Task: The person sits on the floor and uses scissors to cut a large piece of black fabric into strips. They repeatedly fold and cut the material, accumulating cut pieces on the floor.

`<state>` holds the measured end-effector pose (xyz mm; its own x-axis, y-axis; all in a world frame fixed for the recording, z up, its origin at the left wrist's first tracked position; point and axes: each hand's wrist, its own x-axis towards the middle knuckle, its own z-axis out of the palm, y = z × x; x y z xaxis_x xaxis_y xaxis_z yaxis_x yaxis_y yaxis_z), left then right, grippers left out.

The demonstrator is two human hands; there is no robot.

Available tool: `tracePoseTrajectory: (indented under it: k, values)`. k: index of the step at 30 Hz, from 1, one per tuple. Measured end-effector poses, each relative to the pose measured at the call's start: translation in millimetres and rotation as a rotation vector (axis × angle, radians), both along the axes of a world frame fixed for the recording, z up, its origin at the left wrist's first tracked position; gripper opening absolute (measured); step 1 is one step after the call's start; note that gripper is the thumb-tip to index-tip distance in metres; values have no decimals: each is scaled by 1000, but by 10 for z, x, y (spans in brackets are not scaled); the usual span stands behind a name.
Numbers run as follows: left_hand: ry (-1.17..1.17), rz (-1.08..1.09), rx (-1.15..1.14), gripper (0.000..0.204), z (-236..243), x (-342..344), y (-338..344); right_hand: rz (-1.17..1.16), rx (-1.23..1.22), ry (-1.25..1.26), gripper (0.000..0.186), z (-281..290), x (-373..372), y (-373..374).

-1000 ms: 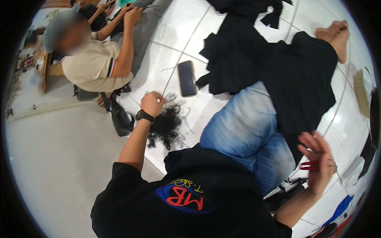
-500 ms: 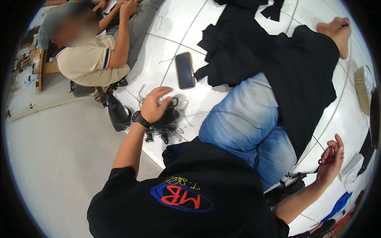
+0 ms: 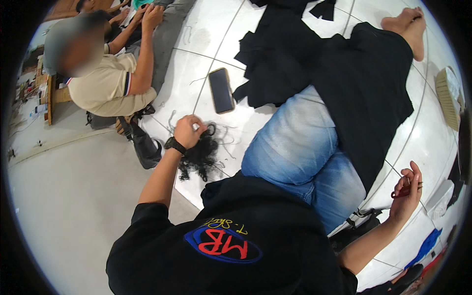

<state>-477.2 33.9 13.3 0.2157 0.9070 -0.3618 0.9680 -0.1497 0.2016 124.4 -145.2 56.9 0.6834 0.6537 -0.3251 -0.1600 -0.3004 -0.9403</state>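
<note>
Two hands on my feed: the left hand (image 3: 190,132) is nearer, grip narrow (can't tell if holding any) over the far end of the black strand pile (image 3: 201,155) on the floor (image 3: 211,37), right hand (image 3: 403,206) holding a red tool (image 3: 399,193).

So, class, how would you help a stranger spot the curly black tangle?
On the white tiled floor, look left of the blue jeans to the left hand with the black watch. Beside that hand lies the tangle. Loose and curly, it differs from the flat phone and the broad black cloth.
</note>
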Motion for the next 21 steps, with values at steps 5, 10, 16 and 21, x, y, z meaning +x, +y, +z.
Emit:
tracePoseTrajectory:
  k: [5,10,16,21]
  values:
    - [546,50,-161,27,73,-1063,-251,64,0,55,43,-114,114,-15]
    - [385,430,-266,19,376,-973,58,32,-8,4,45,-133,43,108]
    - [202,367,23,16,482,-772,231,18,-12,-9,47,-162,116,35]
    - [-65,16,213,16,564,239,284,-25,-137,-101,40,-200,109,-107]
